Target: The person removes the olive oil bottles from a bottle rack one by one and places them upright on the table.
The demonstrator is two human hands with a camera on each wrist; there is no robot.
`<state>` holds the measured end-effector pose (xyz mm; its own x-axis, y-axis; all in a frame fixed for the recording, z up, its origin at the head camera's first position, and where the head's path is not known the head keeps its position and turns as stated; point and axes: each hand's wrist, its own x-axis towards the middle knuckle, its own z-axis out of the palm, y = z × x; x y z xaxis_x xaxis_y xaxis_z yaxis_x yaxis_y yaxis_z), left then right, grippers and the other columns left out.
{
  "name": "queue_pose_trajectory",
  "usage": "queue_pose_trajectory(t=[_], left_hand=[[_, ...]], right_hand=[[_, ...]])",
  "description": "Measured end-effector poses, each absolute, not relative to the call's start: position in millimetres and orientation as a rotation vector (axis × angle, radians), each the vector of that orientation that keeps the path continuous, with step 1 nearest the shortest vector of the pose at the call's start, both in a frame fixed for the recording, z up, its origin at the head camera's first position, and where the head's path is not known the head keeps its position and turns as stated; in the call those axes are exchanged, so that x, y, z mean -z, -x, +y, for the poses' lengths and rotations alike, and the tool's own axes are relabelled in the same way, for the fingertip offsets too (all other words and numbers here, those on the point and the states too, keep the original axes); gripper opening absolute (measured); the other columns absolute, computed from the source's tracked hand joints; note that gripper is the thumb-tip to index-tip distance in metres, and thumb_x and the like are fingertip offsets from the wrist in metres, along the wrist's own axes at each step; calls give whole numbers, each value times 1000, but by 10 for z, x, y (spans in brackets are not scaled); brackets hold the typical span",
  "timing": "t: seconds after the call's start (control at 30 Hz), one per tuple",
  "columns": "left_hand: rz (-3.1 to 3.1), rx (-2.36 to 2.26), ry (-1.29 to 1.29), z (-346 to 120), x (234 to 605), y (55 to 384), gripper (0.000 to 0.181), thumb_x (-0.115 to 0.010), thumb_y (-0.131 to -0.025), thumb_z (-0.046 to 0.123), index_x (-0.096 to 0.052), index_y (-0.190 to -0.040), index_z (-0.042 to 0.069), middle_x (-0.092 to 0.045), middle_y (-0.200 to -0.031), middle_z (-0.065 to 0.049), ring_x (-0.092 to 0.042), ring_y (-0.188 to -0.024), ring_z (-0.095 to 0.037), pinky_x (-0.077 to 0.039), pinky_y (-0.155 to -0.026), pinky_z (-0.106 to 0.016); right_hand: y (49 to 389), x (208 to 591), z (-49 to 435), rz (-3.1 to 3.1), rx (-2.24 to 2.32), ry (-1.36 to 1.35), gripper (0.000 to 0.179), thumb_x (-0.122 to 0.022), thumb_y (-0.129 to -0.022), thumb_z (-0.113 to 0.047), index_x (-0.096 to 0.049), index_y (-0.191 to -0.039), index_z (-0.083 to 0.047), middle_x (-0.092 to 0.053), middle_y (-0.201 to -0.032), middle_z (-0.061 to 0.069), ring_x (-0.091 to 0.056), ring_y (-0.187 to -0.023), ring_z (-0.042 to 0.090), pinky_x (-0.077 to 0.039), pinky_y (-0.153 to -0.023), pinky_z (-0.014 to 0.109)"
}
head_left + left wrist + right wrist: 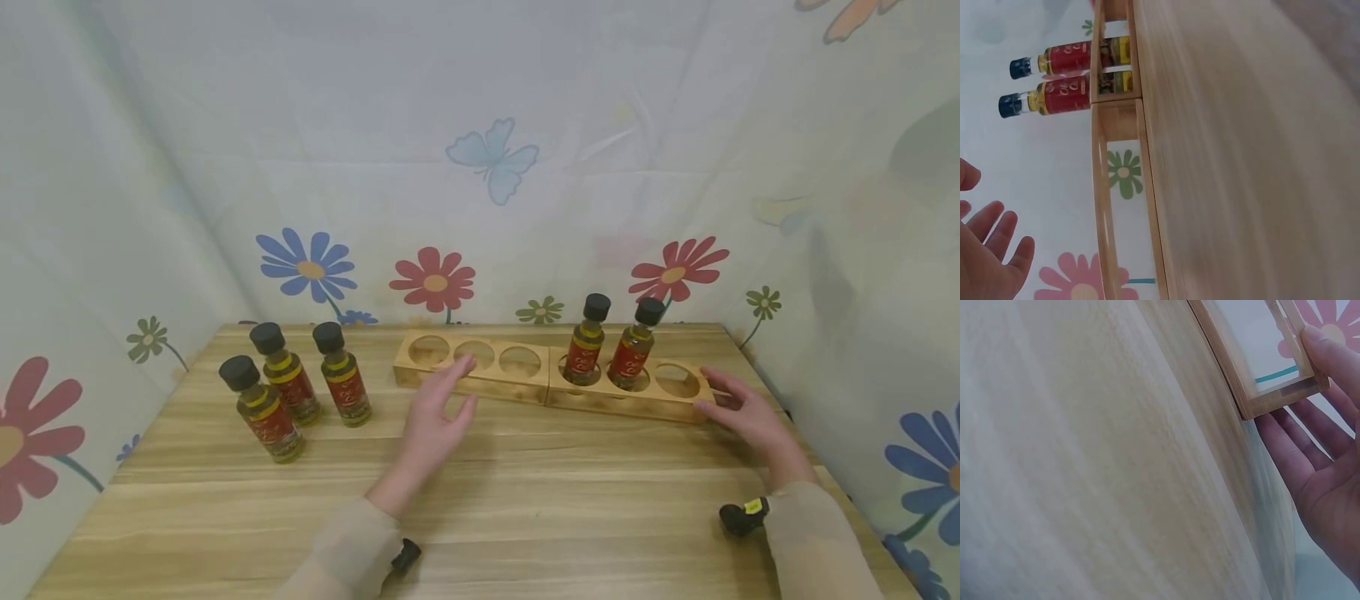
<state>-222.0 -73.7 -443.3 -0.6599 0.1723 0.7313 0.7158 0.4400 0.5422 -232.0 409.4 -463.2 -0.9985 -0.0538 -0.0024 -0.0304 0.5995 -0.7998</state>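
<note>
Two wooden bottle racks, a left one [472, 387] and a right one [630, 407], lie end to end, each with three round holes. In the right rack's left and middle holes, two small oil bottles, one [584, 346] beside the other [633, 350], stand upright with black caps and red labels. My right hand [746, 412] grips the far right end of that rack, its thumb at the front corner and fingers round the end. Over the front of the left rack, my left hand [438, 408] is held with fingers extended and nothing in it.
Three more oil bottles, one in front [271, 421], one behind it [291, 383] and one to their right [347, 383], stand on the wooden table [525, 508] at the left. A flower-printed curtain [375, 167] hangs behind the table.
</note>
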Motion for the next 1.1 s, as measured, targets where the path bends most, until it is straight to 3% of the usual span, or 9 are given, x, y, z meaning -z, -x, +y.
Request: queue_pose_trajectory(t=[0.13, 0.27, 0.5, 0.83, 1.1], left_hand=[[-2117, 1186, 759, -635, 4440, 2250, 57, -72, -84, -3, -55, -139, 3, -65, -128, -11, -59, -114, -29, -46, -98, -48], [-2158, 1189, 774, -521, 4443, 2269, 56, -70, -85, -1, -55, -138, 1, -64, -128, -12, -59, -115, -30, -46, -99, -47], [-2294, 1257, 727, -295, 4444, 2259, 62, -71, -88, 5, -49, -145, 8, -62, -133, -9, -57, -119, -29, -43, -104, -48], [-2347, 1360, 760, -32, 4367, 2283, 61, -70, -90, 10, -46, -146, 6, -60, -133, -14, -57, -119, -27, -42, -105, -45], [-2389, 1379, 758, 147, 4261, 2375, 62, -68, -92, 13, -44, -149, 10, -58, -138, -9, -57, -123, -23, -43, -105, -38]], right_hand=[[2316, 4610, 4100, 2776, 1367, 63, 80, -67, -96, -36, -25, -156, -4, -26, -155, 30, -41, -130, 50, -43, -87, 16], [2314, 4604, 4105, 2776, 1364, 75, 79, -67, -96, -35, -25, -156, -3, -26, -155, 30, -41, -130, 50, -40, -83, 10], [2317, 4614, 4106, 2789, 1357, 103, 79, -67, -96, -34, -26, -155, -2, -27, -154, 31, -43, -128, 50, -38, -80, 6], [2327, 4628, 4101, 2790, 1355, 94, 78, -66, -96, -35, -27, -156, -4, -26, -156, 29, -44, -128, 48, -39, -80, 6], [2314, 4626, 4106, 2789, 1368, 105, 77, -66, -97, -34, -27, -155, -3, -27, -156, 28, -44, -128, 49, -39, -80, 6]])
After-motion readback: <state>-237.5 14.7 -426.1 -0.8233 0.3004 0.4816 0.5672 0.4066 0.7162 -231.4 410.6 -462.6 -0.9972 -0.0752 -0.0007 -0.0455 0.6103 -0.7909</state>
